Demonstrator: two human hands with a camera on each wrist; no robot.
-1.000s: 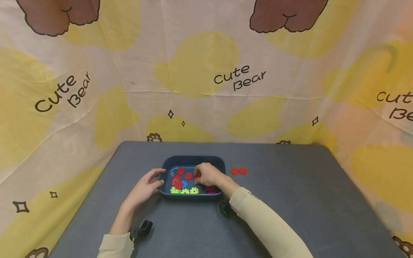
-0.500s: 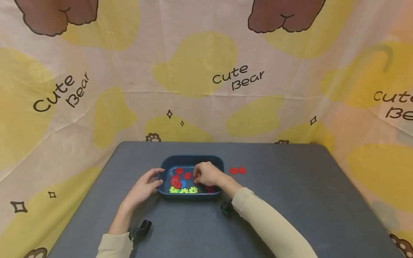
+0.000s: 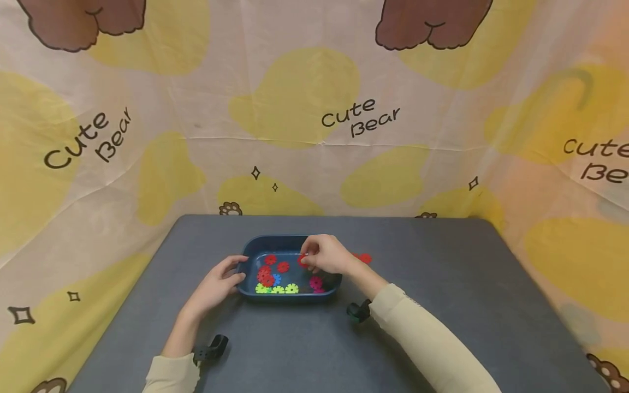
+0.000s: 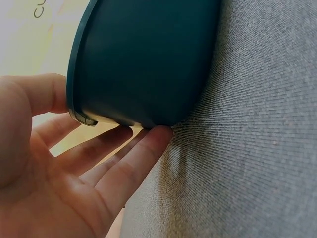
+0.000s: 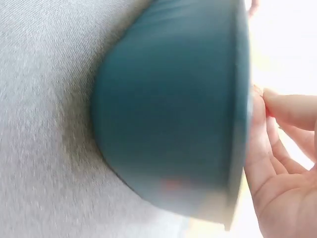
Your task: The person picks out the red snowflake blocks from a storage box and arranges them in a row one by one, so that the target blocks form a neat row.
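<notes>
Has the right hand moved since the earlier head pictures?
Yes. In the head view, the right hand has shifted up and to the right in the picture, nearer the far edge of the table.

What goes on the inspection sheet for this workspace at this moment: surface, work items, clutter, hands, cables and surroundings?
Surface: grey tabletop, bearing the tray.
Work items: blue tray, upright, holding red pieces, yellow-green pieces, magenta pieces and a blue piece; red on the table right of the tray, partly hidden by the right wrist.
Clutter: nothing seen.
Left hand: grips the tray's left end, thumb over the rim, fingers against the outer wall.
Right hand: pinches a red piece over the tray.
Cables: nothing seen.
Surroundings: printed cloth behind and beside the table.
</notes>
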